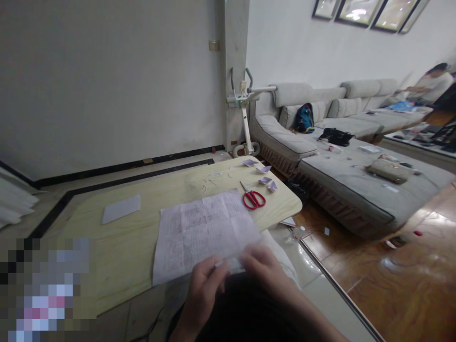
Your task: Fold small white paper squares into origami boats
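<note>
Close to my lap, at the table's front edge, my left hand (208, 280) is closed, thumb against curled fingers. A small whitish bit shows by its thumb, too unclear to name. My right hand (263, 266) is just to the right, its fingers smeared by motion. A large creased printed sheet of paper (203, 228) lies spread beyond both hands. Red-handled scissors (252, 198) rest at its upper right corner, blades partly apart. Several small folded paper shapes (264, 180) sit near the table's far right end.
The pale wooden table (142, 237) also bears a stack of white paper (121, 209) and thin paper scraps (210, 182). A grey sofa (352, 175) with bags stands right; a person (436, 85) sits at its far end. An exercise machine (245, 114) stands by the wall.
</note>
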The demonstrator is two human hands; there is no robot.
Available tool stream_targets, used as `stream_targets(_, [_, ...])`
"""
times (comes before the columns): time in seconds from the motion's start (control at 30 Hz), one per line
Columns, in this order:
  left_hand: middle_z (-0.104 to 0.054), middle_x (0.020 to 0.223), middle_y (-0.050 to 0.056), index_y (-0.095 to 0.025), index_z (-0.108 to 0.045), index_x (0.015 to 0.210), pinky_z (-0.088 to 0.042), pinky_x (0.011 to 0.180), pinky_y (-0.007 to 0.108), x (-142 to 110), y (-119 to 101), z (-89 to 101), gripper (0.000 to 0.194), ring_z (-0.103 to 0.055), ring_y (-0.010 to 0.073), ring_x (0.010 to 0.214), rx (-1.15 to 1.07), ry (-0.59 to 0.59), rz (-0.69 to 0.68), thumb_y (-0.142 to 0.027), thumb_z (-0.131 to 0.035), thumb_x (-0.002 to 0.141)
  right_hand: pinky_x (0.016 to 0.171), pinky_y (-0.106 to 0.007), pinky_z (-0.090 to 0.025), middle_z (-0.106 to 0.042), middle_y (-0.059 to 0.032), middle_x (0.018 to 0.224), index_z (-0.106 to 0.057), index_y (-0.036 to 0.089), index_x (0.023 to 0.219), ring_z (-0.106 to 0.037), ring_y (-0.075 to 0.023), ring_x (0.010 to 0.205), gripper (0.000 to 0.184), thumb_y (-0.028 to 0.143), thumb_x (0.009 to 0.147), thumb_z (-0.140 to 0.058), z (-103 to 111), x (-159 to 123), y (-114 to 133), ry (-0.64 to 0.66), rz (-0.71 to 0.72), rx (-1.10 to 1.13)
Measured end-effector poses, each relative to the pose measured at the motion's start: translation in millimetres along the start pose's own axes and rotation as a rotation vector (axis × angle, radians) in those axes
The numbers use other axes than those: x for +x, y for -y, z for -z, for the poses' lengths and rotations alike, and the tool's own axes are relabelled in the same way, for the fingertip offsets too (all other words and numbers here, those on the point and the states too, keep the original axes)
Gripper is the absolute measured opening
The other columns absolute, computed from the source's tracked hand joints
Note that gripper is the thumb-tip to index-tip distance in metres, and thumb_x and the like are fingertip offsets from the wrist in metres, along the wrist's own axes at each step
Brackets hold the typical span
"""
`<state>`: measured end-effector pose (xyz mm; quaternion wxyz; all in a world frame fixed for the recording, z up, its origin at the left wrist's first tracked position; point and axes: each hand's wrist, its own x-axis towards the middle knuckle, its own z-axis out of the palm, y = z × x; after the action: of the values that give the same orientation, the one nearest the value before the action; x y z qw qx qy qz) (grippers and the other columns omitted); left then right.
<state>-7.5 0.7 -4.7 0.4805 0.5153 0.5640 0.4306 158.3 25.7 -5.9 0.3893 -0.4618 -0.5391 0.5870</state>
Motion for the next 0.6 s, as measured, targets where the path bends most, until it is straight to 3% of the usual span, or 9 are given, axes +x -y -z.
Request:
stream_targets(0.13, [-0.045, 0.044, -0.005, -0.021, -0.049, 0.05, -0.038, 0.051, 0.022, 1, -2, -0.3, 0.039, -0.046, 0.0123, 0.046, -0.052, 0.054, 0.046, -0.041, -0.055, 0.083, 0.046, -0.022, -0.03, -0.042, 0.0052, 0.051, -0.048, 0.018, 0.057, -0.038, -0.0101, 0.049, 0.034, 0.044, 0.077, -0.06, 0, 2, -4, -0.046, -0.03, 0.027])
stream_targets(0.23, [-0.045, 0.043, -0.005, -0.021, -0.05, 0.051, -0.037, 0.05, 0.022, -1, -5, -5.7, 0.038, -0.045, 0.0117, 0.045, -0.035, 0.022, 0.04, -0.04, -0.054, 0.084, 0.049, -0.022, -0.033, -0.043, 0.0046, 0.053, -0.048, 0.018, 0.055, -0.04, -0.0107, 0.053, 0.037, 0.045, 0.077, -0.062, 2, 4, -3, -0.107, 0.022, -0.02])
stream_targets(0.43, [-0.043, 0.045, -0.007, -0.022, -0.049, 0.055, -0.034, 0.045, 0.021, -4, -3, -11.1, 0.034, -0.042, 0.0113, 0.043, -0.011, -0.065, 0.034, -0.042, -0.059, 0.08, 0.052, -0.022, -0.037, -0.053, 0.0018, 0.058, -0.057, 0.016, 0.059, -0.046, -0.0114, 0.056, 0.04, 0.048, 0.081, -0.062, -4, 0, 2, 0.116, -0.016, 0.084])
stream_targets(0.6, [-0.043, 0.049, -0.005, -0.021, -0.047, 0.053, -0.036, 0.047, 0.021, -3, 3, -10.0, 0.039, -0.043, 0.0113, 0.047, -0.091, -0.048, 0.06, -0.048, -0.058, 0.08, 0.047, -0.021, -0.034, -0.048, 0.0035, 0.051, -0.058, 0.015, 0.056, -0.042, -0.0097, 0.05, 0.039, 0.047, 0.077, -0.065, -8, -5, -5, 0.104, -0.038, 0.219])
